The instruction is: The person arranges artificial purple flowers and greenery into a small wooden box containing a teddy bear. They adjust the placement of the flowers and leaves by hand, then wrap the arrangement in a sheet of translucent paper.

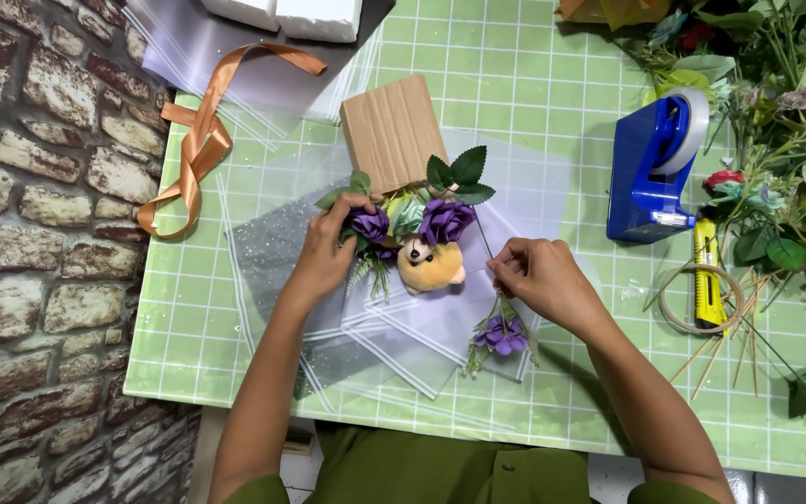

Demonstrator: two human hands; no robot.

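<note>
Near the middle of the bench (534,84), my left hand (324,257) pinches the purple flowers (370,224) beside a small plush bear (431,264); my right hand (543,280) pinches a thin stem (483,235) over clear wrapping sheets (403,336), a blue tape dispenser (650,168) towards the right edge.

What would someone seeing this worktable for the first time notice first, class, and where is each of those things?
At the centre, the left hand grips a bunch of purple roses with a small plush bear, lying on translucent wrapping sheets. The right hand pinches a thin stem beside it. A blue tape dispenser stands to the right, and an orange ribbon curls at the left edge.
</note>
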